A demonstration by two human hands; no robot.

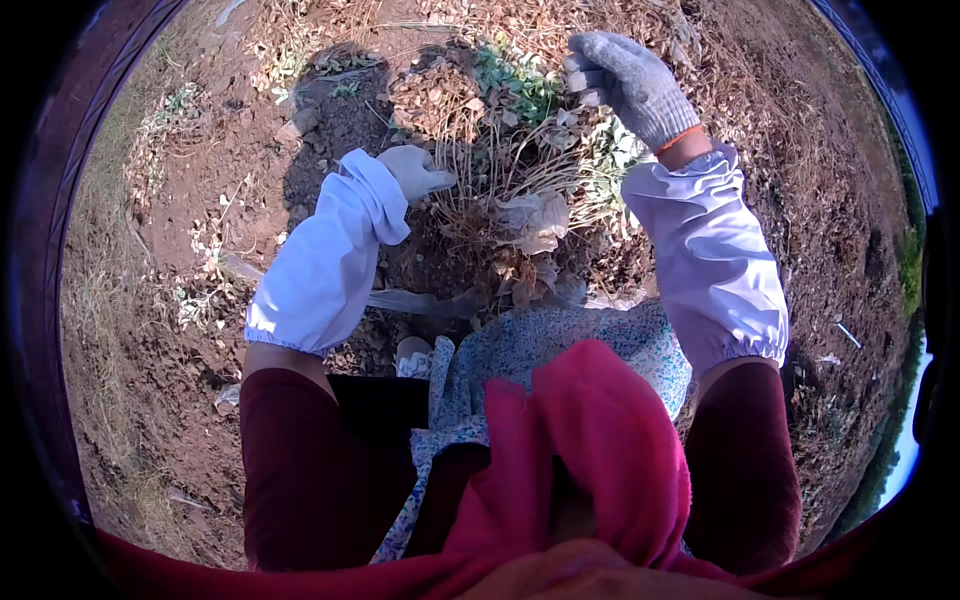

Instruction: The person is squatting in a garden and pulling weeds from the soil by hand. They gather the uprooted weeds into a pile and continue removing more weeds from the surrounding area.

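My left hand (415,171), in a pale work glove, is at the left edge of a heap of dry plant stems (517,169). Its thumb points toward the stems; whether the fingers grip any is hidden. My right hand (626,84), in a grey knit glove with an orange cuff edge, hovers or rests at the upper right of the heap with curled fingers. I cannot tell if it holds anything. Green leaves (517,81) lie left of its fingertips. A crumpled piece of thin plastic film or dry leaf (534,220) sits on the near side of the stems.
Bare brown soil (202,187) spreads to the left, with dry grass (105,300) beyond. Withered plants (750,82) cover the ground at upper right. A strip of plastic film (424,301) lies before my shoe (414,356). A floral apron (562,334) drapes over my lap.
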